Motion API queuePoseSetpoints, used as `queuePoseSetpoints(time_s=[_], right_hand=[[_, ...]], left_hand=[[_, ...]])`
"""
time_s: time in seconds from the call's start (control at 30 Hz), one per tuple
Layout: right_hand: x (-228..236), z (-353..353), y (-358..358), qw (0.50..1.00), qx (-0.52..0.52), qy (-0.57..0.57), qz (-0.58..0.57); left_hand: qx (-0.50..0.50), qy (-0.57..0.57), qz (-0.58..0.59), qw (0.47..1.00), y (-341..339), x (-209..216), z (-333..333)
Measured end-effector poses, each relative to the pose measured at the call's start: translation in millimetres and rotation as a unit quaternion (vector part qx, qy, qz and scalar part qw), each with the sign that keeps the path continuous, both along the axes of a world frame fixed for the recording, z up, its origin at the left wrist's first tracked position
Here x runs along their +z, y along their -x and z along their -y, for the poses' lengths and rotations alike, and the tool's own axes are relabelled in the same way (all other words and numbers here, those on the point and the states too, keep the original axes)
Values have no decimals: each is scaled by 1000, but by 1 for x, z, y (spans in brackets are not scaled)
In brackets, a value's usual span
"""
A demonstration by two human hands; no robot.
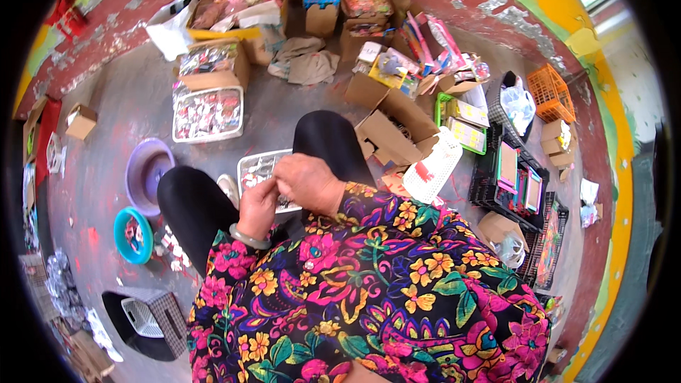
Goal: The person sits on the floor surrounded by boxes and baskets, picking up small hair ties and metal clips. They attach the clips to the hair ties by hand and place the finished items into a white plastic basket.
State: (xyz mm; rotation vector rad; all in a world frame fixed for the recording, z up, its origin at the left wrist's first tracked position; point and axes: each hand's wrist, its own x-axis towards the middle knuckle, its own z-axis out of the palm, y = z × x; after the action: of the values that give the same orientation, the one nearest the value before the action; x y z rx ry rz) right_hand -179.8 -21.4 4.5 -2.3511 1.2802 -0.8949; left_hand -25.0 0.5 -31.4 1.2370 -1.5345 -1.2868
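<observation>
In front of my lap my two hands meet, fingertips together. My left hand (258,209), with a pale bangle (250,238) at its wrist, has its fingers pinched, pointing up toward the other hand. Fingers curled and closed, my right hand (312,183) comes in from the right against the left fingertips. Whatever lies between them is too small or hidden to make out. Right beneath the hands, between my knees, a white basket (241,168) holds small pale and dark pieces; the hands cover part of it.
Ahead stands a white basket (176,122) of small packed items. To the left are a purple basin (132,177) and a teal basin (147,250). An opened cardboard box (389,136), a white perforated basket (445,158) and black crates (489,202) lie to the right.
</observation>
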Motion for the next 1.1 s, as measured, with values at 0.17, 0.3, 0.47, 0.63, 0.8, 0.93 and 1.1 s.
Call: queuePoseSetpoints(time_s=[0.17, 0.3, 0.47, 0.63, 0.8, 0.93, 1.1], right_hand=[[6, 2, 1, 998, 16, -59, 1], [1, 4, 2, 998, 9, -65, 16], [5, 4, 1, 997, 9, -70, 27], [4, 5, 4, 998, 15, -56, 5], [8, 2, 4, 999, 22, -48, -2], [7, 1, 1, 1000, 11, -26, -14], [11, -2, 0, 998, 0, -10, -59]], left_hand=[[11, 25, 33, 999, 2, 11, 0], [3, 9, 17, 1000, 3, 13, 0], [-7, 10, 39, 999, -1, 9, 1], [0, 92, 59, 994, 1, 7, 1], [-6, 103, 87, 991, 1, 13, 1], [-10, 118, 115, 986, 1, 11, 1], [-9, 164, 154, 974, 3, 11, 3]])
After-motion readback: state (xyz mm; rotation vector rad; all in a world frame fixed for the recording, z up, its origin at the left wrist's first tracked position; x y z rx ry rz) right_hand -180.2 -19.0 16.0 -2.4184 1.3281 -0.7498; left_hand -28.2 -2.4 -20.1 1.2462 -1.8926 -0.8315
